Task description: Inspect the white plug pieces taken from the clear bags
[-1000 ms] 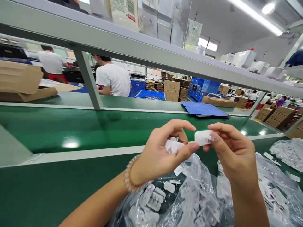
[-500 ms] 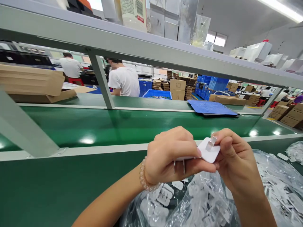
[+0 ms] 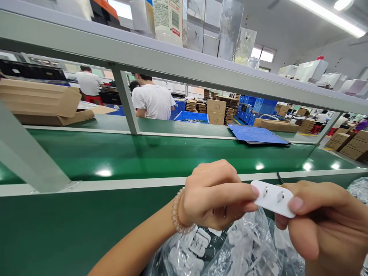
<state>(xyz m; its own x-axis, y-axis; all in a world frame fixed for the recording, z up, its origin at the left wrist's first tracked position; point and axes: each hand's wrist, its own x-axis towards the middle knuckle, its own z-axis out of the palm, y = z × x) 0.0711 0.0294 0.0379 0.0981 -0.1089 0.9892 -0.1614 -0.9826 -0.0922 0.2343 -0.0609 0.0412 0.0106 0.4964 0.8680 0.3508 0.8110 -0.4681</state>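
Note:
A white plug plate (image 3: 272, 199) with two short metal prongs is held between my hands, its pronged face towards me. My left hand (image 3: 214, 193), with a beaded bracelet at the wrist, pinches its left end. Metal prongs also show beneath my left fingers, from a piece mostly hidden in that hand. At the plate's right end, my right hand (image 3: 324, 214) grips with thumb and fingers. Just below lie several white pronged plates (image 3: 199, 242) and a clear plastic bag (image 3: 253, 241) full of white parts.
A green conveyor belt (image 3: 172, 155) runs behind my hands, with a pale rail along its near edge. Blue sheets (image 3: 258, 134) lie beyond it. An overhead shelf (image 3: 184, 63) and its post (image 3: 126, 101) frame the view. A cardboard box (image 3: 40, 99) stands left; co-workers sit behind.
My right hand has moved right and closer, its grip now on the plate's right end. The plate has turned, showing its long face and both prongs. My left hand has shifted slightly right.

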